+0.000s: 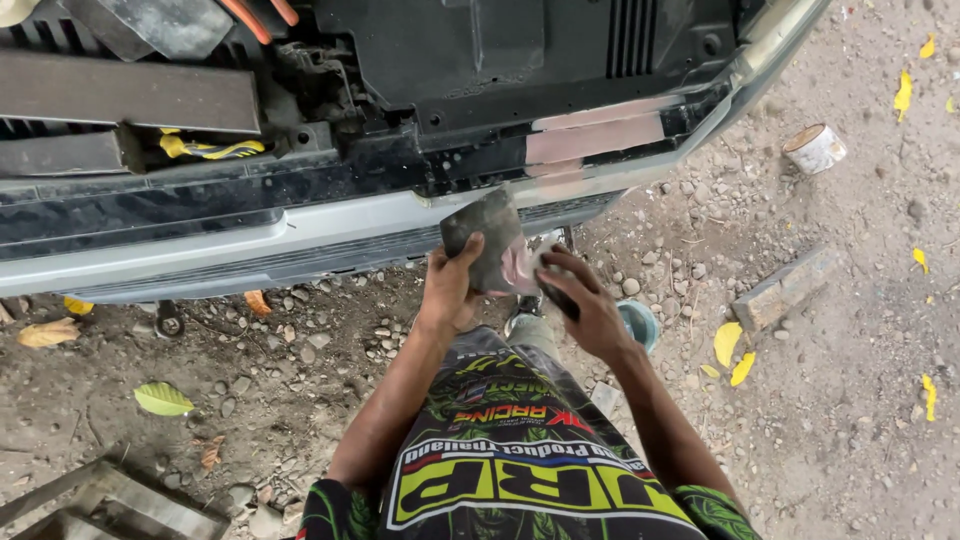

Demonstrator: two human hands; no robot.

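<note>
A dark flat board (487, 238) smeared with pink filler (519, 268) was gripped by its lower edge in the left hand (452, 285), just below the grey car bumper (300, 240). A small dark scraper (556, 296) was pinched in the right hand (590, 310) and laid against the filler. Pink patches (596, 137) were seen on the bumper above. A small tin (814, 148) lay on the gravel ground (850, 350), well apart.

Gravelly dirt ground (830, 420) in daylight, scattered yellow leaves (728, 342), a brick (785, 288), small tin can (813, 148)
</note>
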